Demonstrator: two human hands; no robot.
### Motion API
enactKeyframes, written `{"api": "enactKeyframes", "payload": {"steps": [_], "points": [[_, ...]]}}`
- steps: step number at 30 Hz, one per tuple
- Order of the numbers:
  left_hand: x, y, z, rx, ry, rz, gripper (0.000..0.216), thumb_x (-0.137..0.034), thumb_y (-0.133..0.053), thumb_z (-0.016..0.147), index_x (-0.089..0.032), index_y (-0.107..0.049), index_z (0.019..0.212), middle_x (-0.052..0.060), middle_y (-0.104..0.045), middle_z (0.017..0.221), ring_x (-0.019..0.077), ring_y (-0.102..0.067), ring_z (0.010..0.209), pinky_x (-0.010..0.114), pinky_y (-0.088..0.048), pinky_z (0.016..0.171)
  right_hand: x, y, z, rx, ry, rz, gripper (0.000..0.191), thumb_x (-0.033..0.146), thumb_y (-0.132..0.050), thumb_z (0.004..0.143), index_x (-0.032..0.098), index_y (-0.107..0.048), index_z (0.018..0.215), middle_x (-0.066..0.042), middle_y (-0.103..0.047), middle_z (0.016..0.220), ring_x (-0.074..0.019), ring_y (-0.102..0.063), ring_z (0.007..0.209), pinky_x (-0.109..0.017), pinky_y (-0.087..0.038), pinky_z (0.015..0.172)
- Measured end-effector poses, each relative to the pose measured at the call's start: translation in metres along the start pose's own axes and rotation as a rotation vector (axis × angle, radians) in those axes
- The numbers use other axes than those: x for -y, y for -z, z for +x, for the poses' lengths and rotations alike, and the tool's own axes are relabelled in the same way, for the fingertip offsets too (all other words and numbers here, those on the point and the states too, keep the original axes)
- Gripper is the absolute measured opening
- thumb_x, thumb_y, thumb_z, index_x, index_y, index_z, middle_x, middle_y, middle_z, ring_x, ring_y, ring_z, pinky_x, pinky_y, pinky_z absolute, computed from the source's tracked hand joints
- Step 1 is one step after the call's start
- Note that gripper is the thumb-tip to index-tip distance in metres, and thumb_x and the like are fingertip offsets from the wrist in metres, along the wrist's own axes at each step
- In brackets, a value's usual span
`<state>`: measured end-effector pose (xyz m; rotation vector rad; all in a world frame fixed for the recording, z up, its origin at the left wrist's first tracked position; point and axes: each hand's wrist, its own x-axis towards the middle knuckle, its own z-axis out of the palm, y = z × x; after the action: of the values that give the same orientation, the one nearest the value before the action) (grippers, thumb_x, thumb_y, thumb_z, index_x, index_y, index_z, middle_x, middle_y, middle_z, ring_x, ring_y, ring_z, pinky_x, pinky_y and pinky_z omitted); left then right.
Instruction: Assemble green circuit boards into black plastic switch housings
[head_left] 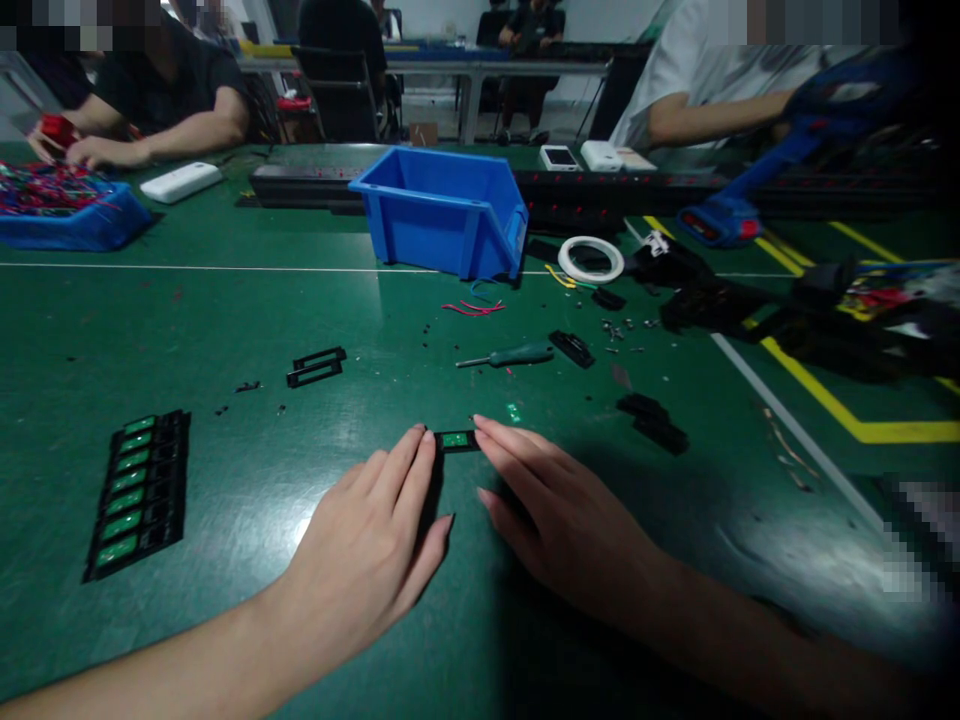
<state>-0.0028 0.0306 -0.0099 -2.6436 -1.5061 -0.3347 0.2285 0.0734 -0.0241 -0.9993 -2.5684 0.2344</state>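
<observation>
A small black frame with a green circuit board (454, 440) in it lies flat on the green table in front of me. My left hand (367, 530) has its fingertips pressed on the frame's left end, fingers together and thumb apart below. At the right end, the fingertips of my right hand (559, 500) hold the frame, with that thumb also apart. Just beyond it is a loose green piece (514, 412). To the left, several similar black frames with green boards (135, 495) lie side by side. Two bare black frames (316, 367) rest ahead of my left hand.
A green-handled screwdriver (517, 354) lies beyond my hands, near black parts (652, 422) and scattered screws (619, 328). Farther back are a blue bin (442, 225), a white ring (591, 260) and a blue power tool (739, 205). Co-workers sit across the table.
</observation>
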Motion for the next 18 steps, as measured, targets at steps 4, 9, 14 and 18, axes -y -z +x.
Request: {"api": "enactKeyframes", "payload": {"steps": [4,9,14,18], "points": [[-0.0002,0.0004,-0.0007,0.001,0.005,0.004,0.062,-0.041,-0.049,0.100,-0.001,-0.042,0.148,0.022,-0.049,0.150,0.0325,-0.061,0.116,0.046,-0.059,0.093,-0.0004,0.0007,0.0007,-0.004,-0.006,0.014,0.050,0.021,-0.052,0.098,0.012,-0.043,0.146,-0.018,-0.050,0.152,-0.0305,-0.049,0.139,-0.054,-0.048,0.114],[-0.0003,0.0002,-0.0012,0.014,0.009,0.003,0.063,-0.041,-0.049,0.100,-0.002,-0.043,0.148,0.022,-0.049,0.150,0.0329,-0.062,0.114,0.046,-0.059,0.091,-0.0006,-0.0003,0.0010,-0.024,-0.006,-0.001,0.051,0.022,-0.053,0.097,0.008,-0.043,0.146,-0.020,-0.050,0.151,-0.0305,-0.048,0.140,-0.053,-0.048,0.114],[-0.0005,0.0013,-0.0012,0.017,0.010,0.005,0.062,-0.041,-0.049,0.100,-0.002,-0.044,0.148,0.022,-0.050,0.150,0.0329,-0.062,0.113,0.047,-0.059,0.090,-0.0001,-0.0006,0.0004,-0.030,0.006,-0.035,0.048,0.023,-0.052,0.098,0.006,-0.045,0.143,-0.021,-0.051,0.149,-0.0301,-0.048,0.140,-0.052,-0.049,0.113],[-0.0007,0.0017,-0.0013,0.012,0.009,0.004,0.062,-0.041,-0.049,0.100,-0.002,-0.044,0.148,0.022,-0.050,0.150,0.0335,-0.062,0.115,0.047,-0.059,0.092,0.0004,0.0000,-0.0009,-0.025,0.006,-0.046,0.048,0.023,-0.052,0.098,0.006,-0.045,0.143,-0.021,-0.050,0.150,-0.0304,-0.049,0.139,-0.052,-0.049,0.113]]}}
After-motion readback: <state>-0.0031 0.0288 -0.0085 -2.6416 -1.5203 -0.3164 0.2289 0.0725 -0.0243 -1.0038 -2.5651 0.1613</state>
